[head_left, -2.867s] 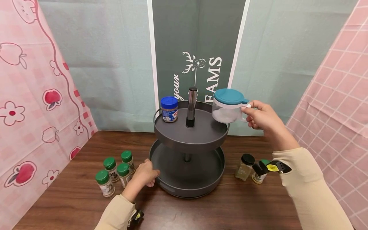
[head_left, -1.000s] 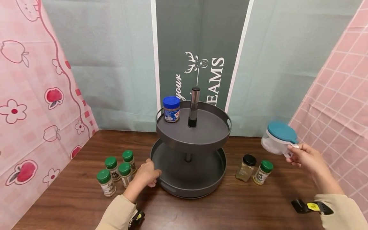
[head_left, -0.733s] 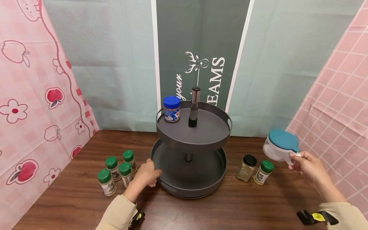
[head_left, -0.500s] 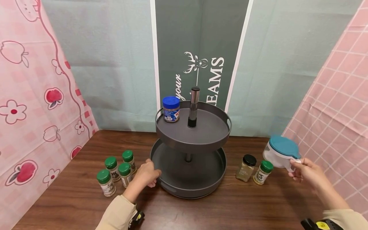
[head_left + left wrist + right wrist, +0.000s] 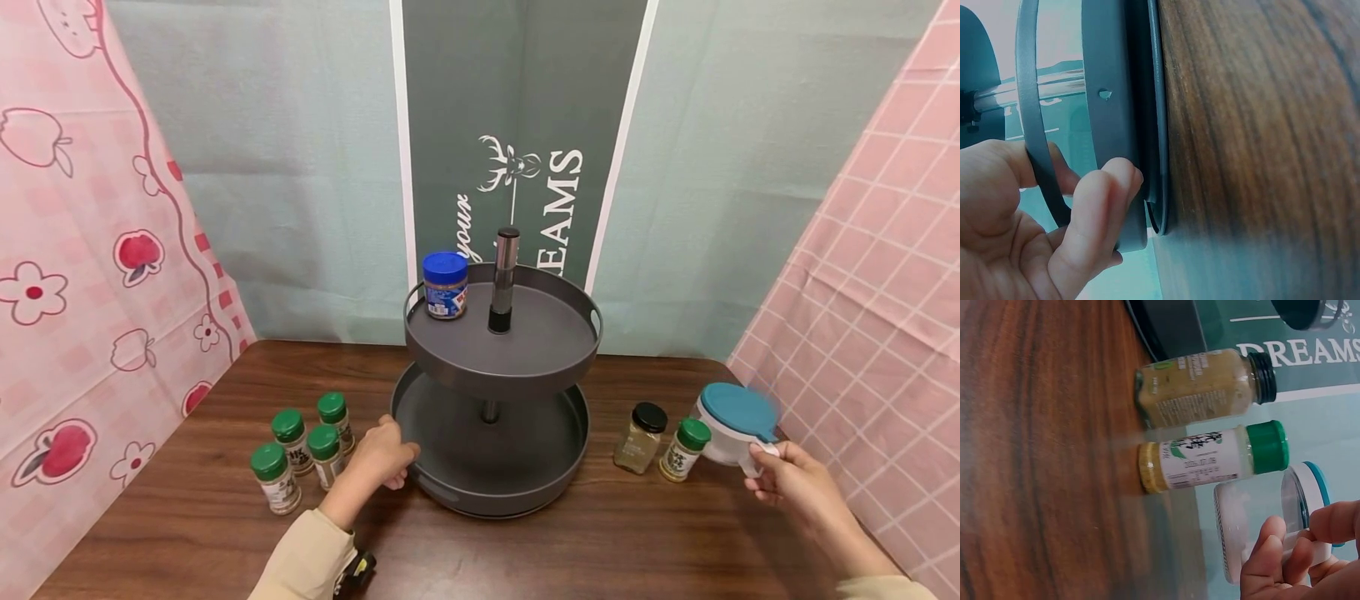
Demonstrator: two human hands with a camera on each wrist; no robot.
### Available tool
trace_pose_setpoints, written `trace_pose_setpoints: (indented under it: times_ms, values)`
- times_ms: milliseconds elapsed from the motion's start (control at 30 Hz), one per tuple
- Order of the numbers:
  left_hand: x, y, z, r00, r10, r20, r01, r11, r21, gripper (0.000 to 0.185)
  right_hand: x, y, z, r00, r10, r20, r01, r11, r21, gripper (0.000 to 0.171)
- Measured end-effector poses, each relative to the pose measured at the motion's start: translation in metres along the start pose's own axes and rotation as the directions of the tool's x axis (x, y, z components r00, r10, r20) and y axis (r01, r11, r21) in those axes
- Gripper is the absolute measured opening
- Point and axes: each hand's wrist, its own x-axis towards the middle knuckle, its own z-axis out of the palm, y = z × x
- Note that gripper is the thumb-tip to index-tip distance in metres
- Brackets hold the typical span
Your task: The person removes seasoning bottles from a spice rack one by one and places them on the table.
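Observation:
My right hand (image 5: 780, 477) grips the white handle of a clear jar with a teal lid (image 5: 733, 427), which holds white powder and sits low at the table's right side; the right wrist view shows the jar (image 5: 1254, 528) beside my fingers (image 5: 1272, 562). My left hand (image 5: 386, 454) holds the rim of the lower tier of a grey two-tier turntable rack (image 5: 491, 492). In the left wrist view my fingers (image 5: 1094, 212) curl round that rim (image 5: 1110, 125). A blue-lidded jar (image 5: 444, 286) stands on the upper tier.
Several green-capped spice bottles (image 5: 300, 446) stand left of the rack. A black-capped bottle (image 5: 641, 437) and a green-capped bottle (image 5: 684, 448) stand right of it, next to the teal-lidded jar. Pink cloth (image 5: 862, 292) hangs close on the right, and pink patterned cloth on the left.
My right hand carried the teal-lidded jar from the upper tier's right edge out to the right and down to the table beside the green-capped bottle. The left hand stayed on the rim.

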Motion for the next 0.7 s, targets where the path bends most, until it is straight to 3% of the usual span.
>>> trace_pose_setpoints:
  times_ms: [200,467,700]
  values:
    - [0.000,0.000,0.000,1.000,0.012,-0.001,-0.012,1.000,0.004,0.060,-0.012,-0.006,0.012,0.999,0.032,-0.039,-0.032,0.999,0.016,0.023]
    - [0.000,-0.002,0.000,1.000,0.012,0.000,-0.012,1.000,0.005,0.062,-0.013,0.002,0.015,0.997,0.075,-0.028,-0.078,0.990,-0.117,0.026]
    - [0.001,-0.001,0.001,1.000,0.010,0.003,-0.010,1.000,-0.001,0.064,-0.013,0.010,0.018,0.996,0.087,-0.028,-0.090,0.987,-0.137,0.025]
